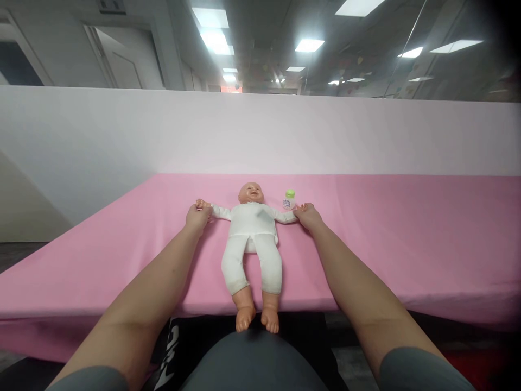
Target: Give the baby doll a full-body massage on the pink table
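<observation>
A baby doll (253,222) in a white cloth suit lies on its back, head away from me and bare feet over the table's front edge. Its arms are stretched out to both sides. My left hand (198,216) is closed around the doll's arm near the wrist, on the left. On the right, my right hand (309,216) grips the doll's other arm at the wrist, and the doll's fingers show just above it. A small clear jar (288,201) with a green lid and a label stands beside the doll's head, close to my right hand.
Pink cloth (391,233) covers the wide table. Behind it runs a low white wall (260,133) with glass above. My own body (252,364) is close against the front edge, near the doll's feet.
</observation>
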`<state>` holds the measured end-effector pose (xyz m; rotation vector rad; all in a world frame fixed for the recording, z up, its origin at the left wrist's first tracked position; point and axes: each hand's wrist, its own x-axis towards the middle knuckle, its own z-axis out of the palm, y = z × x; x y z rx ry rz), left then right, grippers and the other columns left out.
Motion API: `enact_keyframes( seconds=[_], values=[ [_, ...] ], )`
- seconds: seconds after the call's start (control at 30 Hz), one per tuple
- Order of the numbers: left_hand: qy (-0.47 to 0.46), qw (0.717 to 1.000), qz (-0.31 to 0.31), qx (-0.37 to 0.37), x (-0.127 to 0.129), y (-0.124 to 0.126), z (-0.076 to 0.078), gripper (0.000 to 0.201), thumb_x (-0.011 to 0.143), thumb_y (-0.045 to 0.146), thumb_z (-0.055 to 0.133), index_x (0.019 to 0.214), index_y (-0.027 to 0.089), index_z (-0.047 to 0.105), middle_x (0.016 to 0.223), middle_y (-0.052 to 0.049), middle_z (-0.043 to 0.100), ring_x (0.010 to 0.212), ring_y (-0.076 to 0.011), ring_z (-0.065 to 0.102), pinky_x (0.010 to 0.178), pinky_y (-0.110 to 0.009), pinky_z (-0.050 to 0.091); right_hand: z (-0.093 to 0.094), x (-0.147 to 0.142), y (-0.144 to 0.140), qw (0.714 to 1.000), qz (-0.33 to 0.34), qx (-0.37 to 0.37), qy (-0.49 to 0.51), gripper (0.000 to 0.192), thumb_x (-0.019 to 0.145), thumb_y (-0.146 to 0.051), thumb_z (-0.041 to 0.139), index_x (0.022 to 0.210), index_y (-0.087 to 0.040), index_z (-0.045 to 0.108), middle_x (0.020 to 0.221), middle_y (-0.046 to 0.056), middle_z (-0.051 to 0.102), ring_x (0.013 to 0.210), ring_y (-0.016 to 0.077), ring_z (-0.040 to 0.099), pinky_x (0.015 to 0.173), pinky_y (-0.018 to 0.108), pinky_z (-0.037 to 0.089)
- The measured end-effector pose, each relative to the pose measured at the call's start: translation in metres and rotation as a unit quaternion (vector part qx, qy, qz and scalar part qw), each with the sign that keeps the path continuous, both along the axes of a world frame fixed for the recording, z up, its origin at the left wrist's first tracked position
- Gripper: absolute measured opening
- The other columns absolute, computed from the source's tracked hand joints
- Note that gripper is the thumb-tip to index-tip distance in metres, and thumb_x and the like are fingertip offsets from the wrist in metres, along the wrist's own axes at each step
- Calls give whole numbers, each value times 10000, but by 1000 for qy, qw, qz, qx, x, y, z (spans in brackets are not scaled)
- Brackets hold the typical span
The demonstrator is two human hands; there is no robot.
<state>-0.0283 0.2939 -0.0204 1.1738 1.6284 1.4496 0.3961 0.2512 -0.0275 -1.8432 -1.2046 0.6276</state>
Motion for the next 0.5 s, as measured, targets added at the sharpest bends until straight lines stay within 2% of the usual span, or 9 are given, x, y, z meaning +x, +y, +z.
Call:
enact_keyframes(
  seconds=[0.5],
  values=[
    [-30, 999, -26, -14, 2, -1, 1, 299, 746, 292, 720, 980, 241, 541, 741, 3, 575, 578, -142, 581, 529, -270, 541, -5, 2, 5, 1000, -1, 2, -12, 650, 818, -499, 696, 1380, -230, 511, 1232, 117, 712, 1048, 304, 694, 847, 382, 536]
  ],
)
